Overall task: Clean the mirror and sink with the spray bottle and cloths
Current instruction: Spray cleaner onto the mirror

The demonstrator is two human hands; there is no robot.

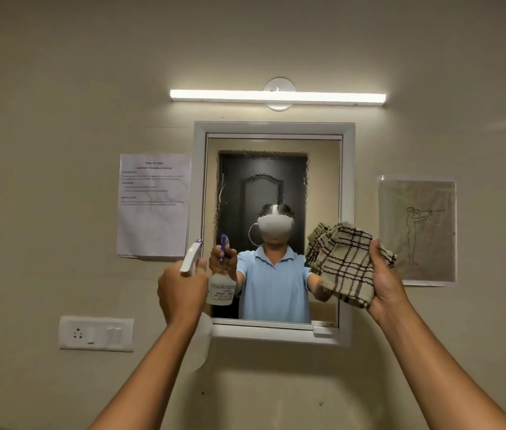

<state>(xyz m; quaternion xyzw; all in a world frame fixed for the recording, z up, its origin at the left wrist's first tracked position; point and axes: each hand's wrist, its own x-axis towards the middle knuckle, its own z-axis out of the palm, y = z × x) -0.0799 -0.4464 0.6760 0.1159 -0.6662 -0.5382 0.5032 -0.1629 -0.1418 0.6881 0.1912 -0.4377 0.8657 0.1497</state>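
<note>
Left grip clutches translucent spray bottle; right bunches checked cloth.

Two bare arms reach forward and up, the left hand curled in a grip at chest height, the right hand raised slightly higher, fingers clasped.

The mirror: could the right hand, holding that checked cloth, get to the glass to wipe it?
Probably yes. The right hand holds the checked cloth up at the right edge of the mirror, and nothing lies between them. The left hand, gripping the spray bottle, is off to the left.
</note>
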